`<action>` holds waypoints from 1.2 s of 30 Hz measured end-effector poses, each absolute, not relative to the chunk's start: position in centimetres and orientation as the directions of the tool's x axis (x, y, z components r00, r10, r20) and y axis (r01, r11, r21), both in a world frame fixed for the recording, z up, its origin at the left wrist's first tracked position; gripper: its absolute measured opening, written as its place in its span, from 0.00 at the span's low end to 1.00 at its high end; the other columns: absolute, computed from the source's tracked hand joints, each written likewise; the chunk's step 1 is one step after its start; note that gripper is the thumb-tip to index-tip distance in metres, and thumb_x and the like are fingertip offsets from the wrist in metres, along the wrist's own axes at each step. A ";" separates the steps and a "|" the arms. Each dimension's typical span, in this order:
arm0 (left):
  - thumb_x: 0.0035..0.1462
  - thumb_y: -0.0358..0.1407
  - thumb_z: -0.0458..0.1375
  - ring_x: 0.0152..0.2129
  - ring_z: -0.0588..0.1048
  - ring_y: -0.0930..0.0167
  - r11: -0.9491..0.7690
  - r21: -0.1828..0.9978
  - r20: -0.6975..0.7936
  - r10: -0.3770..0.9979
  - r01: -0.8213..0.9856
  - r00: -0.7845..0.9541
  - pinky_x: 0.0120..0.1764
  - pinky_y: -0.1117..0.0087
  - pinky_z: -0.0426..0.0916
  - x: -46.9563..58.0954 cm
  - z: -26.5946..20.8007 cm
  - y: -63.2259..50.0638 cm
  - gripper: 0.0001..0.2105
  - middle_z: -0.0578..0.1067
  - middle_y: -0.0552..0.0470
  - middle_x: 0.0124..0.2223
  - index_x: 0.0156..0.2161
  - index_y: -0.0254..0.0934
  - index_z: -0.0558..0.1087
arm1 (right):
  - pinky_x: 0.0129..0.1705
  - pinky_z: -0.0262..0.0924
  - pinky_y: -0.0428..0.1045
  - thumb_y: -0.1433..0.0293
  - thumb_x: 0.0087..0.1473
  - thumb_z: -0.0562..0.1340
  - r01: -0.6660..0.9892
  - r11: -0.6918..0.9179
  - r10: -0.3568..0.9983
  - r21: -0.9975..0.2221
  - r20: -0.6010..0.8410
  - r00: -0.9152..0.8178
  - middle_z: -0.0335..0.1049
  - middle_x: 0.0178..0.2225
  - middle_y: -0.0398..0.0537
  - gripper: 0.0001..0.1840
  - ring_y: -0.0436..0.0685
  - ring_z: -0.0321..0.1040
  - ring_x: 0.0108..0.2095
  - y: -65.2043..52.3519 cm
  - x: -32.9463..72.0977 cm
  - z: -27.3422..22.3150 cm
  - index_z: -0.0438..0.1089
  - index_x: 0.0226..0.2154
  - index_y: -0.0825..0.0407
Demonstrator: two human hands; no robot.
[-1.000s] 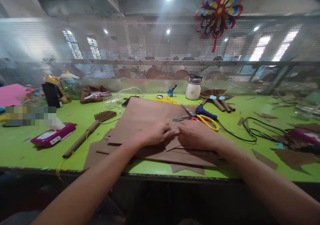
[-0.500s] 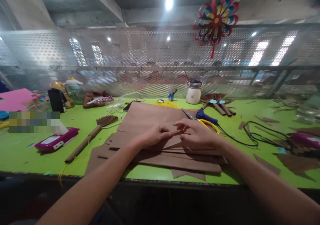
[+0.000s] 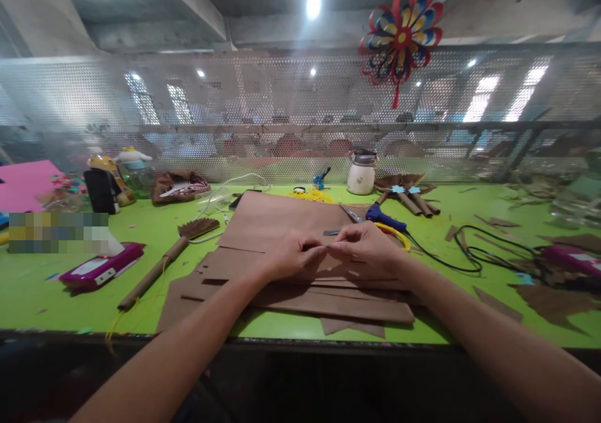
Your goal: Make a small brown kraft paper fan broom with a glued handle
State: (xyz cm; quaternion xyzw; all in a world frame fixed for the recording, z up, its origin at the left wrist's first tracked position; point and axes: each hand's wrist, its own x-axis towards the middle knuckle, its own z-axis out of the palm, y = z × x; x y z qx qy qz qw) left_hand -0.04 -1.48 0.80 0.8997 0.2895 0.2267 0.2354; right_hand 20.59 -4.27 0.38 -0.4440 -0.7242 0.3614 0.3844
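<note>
My left hand [image 3: 293, 254] and my right hand [image 3: 361, 244] meet over a stack of brown paper sheets [image 3: 277, 216]. Thumbs and forefingers are pinched tip to tip on a narrow strip of brown paper, which the fingers mostly cover. A small flat grey piece [image 3: 331, 232] shows just beyond the right fingertips; its kind I cannot make out. Scissors [image 3: 350, 213] with yellow handles lie behind my right hand, partly covered by it. Next to them rests a blue glue gun [image 3: 385, 217].
A rolled brown paper stem with a fringed end [image 3: 176, 251] and a purple power strip [image 3: 106, 270] lie left. At the back stands a white jug [image 3: 361, 174] beside several finished paper stems [image 3: 416, 201]. A black cord [image 3: 469, 263] and paper scraps [image 3: 556, 304] spread right.
My right fingers have closed into a pinch against the left fingertips, hiding most of the strip that showed between the hands. The grey piece has come into sight. The view has shifted slightly.
</note>
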 end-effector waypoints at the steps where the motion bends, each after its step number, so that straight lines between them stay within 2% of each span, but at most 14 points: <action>1: 0.59 0.39 0.48 0.25 0.65 0.75 -0.736 0.546 0.287 0.614 0.401 0.735 0.30 0.75 0.58 0.0 0.9 -1.6 0.15 0.69 0.55 0.26 0.30 0.32 0.71 | 0.23 0.50 0.44 0.60 0.43 0.65 0.322 0.324 0.926 -0.890 0.228 -0.302 0.63 0.18 0.41 0.15 0.47 0.56 0.21 -4.1 20.7 0.4 0.72 0.24 0.58; 5: 0.60 0.40 0.47 0.25 0.64 0.75 -0.761 0.510 0.308 0.598 0.402 0.740 0.30 0.76 0.57 0.0 1.3 -2.0 0.14 0.67 0.56 0.26 0.30 0.33 0.69 | 0.25 0.52 0.45 0.59 0.43 0.66 0.215 0.304 0.921 -0.928 0.229 -0.316 0.65 0.19 0.43 0.17 0.47 0.57 0.22 -3.8 21.1 0.5 0.73 0.26 0.59; 10: 0.62 0.41 0.44 0.25 0.64 0.74 -0.739 0.446 0.230 0.639 0.505 0.734 0.30 0.74 0.57 -0.2 1.7 -2.2 0.15 0.68 0.55 0.27 0.30 0.35 0.67 | 0.27 0.51 0.45 0.58 0.47 0.63 0.261 0.361 0.906 -0.896 0.270 -0.326 0.63 0.19 0.42 0.18 0.47 0.56 0.23 -3.7 21.6 0.7 0.72 0.23 0.58; 15: 0.63 0.43 0.40 0.23 0.63 0.73 -0.724 0.388 0.222 0.673 0.570 0.705 0.29 0.72 0.56 -0.2 1.2 -1.8 0.17 0.68 0.54 0.27 0.32 0.36 0.66 | 0.25 0.46 0.45 0.57 0.49 0.61 0.252 0.381 0.906 -0.890 0.305 -0.293 0.59 0.19 0.40 0.19 0.46 0.52 0.22 -3.0 22.3 0.3 0.74 0.27 0.58; 20: 0.64 0.44 0.38 0.22 0.61 0.74 -0.735 0.408 0.233 0.658 0.542 0.716 0.27 0.73 0.55 -0.2 1.0 -1.5 0.18 0.65 0.55 0.25 0.30 0.36 0.63 | 0.23 0.41 0.45 0.55 0.49 0.61 0.204 0.368 0.910 -0.907 0.306 -0.278 0.53 0.18 0.38 0.21 0.45 0.46 0.21 -2.8 22.3 0.2 0.74 0.29 0.58; 25: 0.64 0.44 0.40 0.23 0.63 0.74 -0.729 0.444 0.252 0.660 0.521 0.708 0.28 0.73 0.56 -0.3 1.1 -1.6 0.18 0.66 0.56 0.25 0.29 0.37 0.63 | 0.19 0.41 0.44 0.56 0.47 0.64 0.136 0.252 0.947 -0.958 0.216 -0.236 0.50 0.15 0.36 0.19 0.44 0.44 0.17 -2.9 22.2 0.4 0.73 0.27 0.58; 28: 0.63 0.43 0.42 0.24 0.64 0.73 -0.698 0.528 0.247 0.671 0.483 0.699 0.30 0.73 0.58 -0.4 1.4 -1.7 0.16 0.66 0.55 0.25 0.29 0.36 0.64 | 0.20 0.49 0.43 0.57 0.45 0.65 -0.024 0.190 0.966 -0.981 0.191 -0.174 0.55 0.16 0.38 0.18 0.45 0.50 0.18 -2.5 22.5 0.3 0.74 0.28 0.56; 31: 0.63 0.44 0.41 0.24 0.66 0.74 -0.605 0.703 0.179 0.659 0.374 0.730 0.34 0.72 0.61 -0.4 1.9 -2.0 0.18 0.68 0.54 0.24 0.28 0.36 0.63 | 0.25 0.57 0.44 0.57 0.46 0.65 -0.203 0.227 0.960 -0.953 0.253 -0.116 0.65 0.22 0.43 0.17 0.47 0.59 0.23 -2.4 22.7 0.5 0.75 0.32 0.54; 34: 0.63 0.46 0.42 0.23 0.66 0.74 -0.490 0.826 0.099 0.612 0.278 0.784 0.35 0.72 0.62 -0.4 2.5 -2.6 0.19 0.69 0.54 0.23 0.28 0.35 0.64 | 0.31 0.61 0.45 0.62 0.44 0.67 -0.202 0.211 0.920 -0.956 0.264 -0.290 0.71 0.30 0.45 0.21 0.49 0.66 0.28 -3.3 22.5 1.0 0.72 0.42 0.51; 36: 0.62 0.46 0.44 0.23 0.67 0.75 -0.431 0.876 0.061 0.541 0.215 0.839 0.33 0.73 0.62 -0.4 2.7 -2.9 0.18 0.70 0.53 0.24 0.31 0.34 0.66 | 0.35 0.63 0.48 0.66 0.43 0.69 -0.139 0.213 0.847 -0.967 0.254 -0.468 0.72 0.34 0.47 0.23 0.51 0.68 0.31 -4.3 22.1 1.4 0.72 0.44 0.51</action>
